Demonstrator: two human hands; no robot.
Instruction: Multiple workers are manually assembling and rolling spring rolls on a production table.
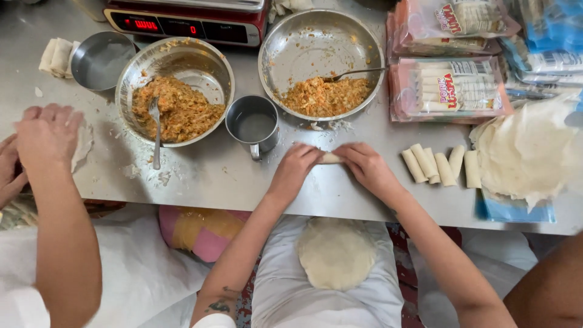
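The brushed steel worktable (200,176) fills the upper half of the view, its near edge running across at the wearer's waist, and its top is dusted with crumbs and scraps of wrapper; little of the room shows beyond it, only a red digital scale (185,21) at twelve o'clock and a pale apron below. At three o'clock lies a stack of thin round off-white wrappers (528,152), loose enough that a brushing elbow could drag it over the edge. Two wide steel bowls of orange-brown minced filling (176,91) (322,64) sit at eleven and twelve, each with a spoon; either could be tipped by a careless reach. A small steel mug of water (254,124) stands just beside the hands and seems the likeliest spill, which would soak the wrappers. A row of finished pale rolls (440,165) lies at two o'clock. The left hand (294,170) and right hand (367,167) are close together, pressed on the ends of one small pale half-rolled wrapper roll (331,158) at centre; hard pressure could split it. Another person's hands (42,136) work at nine o'clock.
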